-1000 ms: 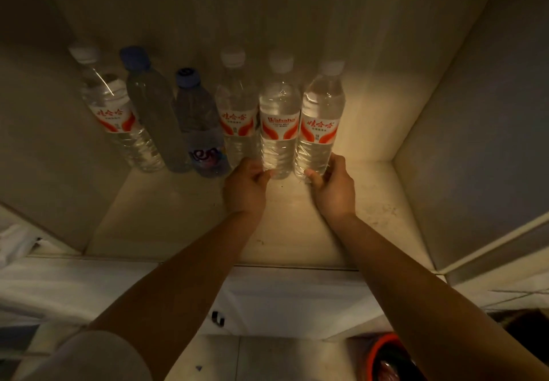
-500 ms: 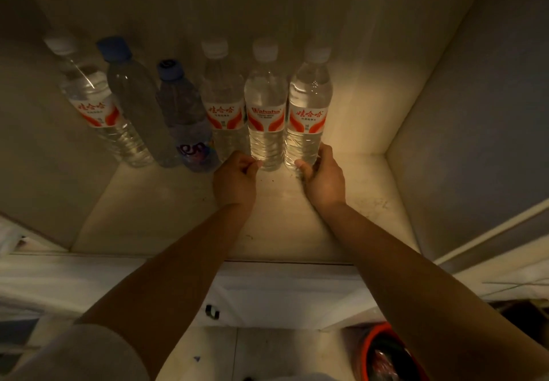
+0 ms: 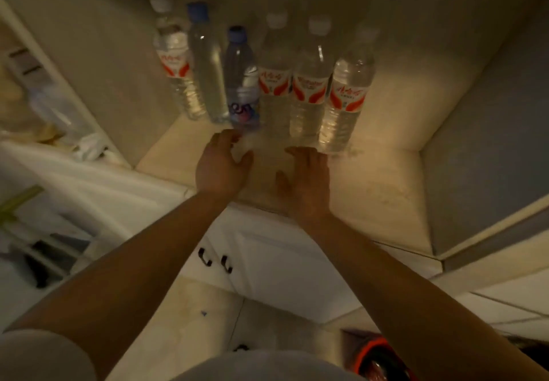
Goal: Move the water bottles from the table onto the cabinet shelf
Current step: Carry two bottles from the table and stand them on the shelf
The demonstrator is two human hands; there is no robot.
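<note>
Several water bottles stand upright in a row at the back of the cabinet shelf (image 3: 371,190). Three on the right carry red-and-white labels: one (image 3: 273,89), one (image 3: 310,92), and the rightmost (image 3: 346,104). To the left stand a short blue-capped bottle (image 3: 242,83), a tall blue-capped bottle (image 3: 205,68) and another red-labelled bottle (image 3: 175,65). My left hand (image 3: 222,163) hovers in front of the short bottle with relaxed fingers, holding nothing. My right hand (image 3: 306,178) is spread flat just in front of the red-labelled bottles, apart from them.
The cabinet's right wall (image 3: 481,143) and left wall (image 3: 98,62) close in the shelf. Below the shelf are white doors with two dark handles (image 3: 215,260). A red-rimmed bucket (image 3: 377,360) sits on the floor at lower right. An open door edge (image 3: 44,62) stands at left.
Both hands let go of the two rightmost bottles and drew back toward the shelf's front edge, fingers opening. The camera view swung to the left and tilted.
</note>
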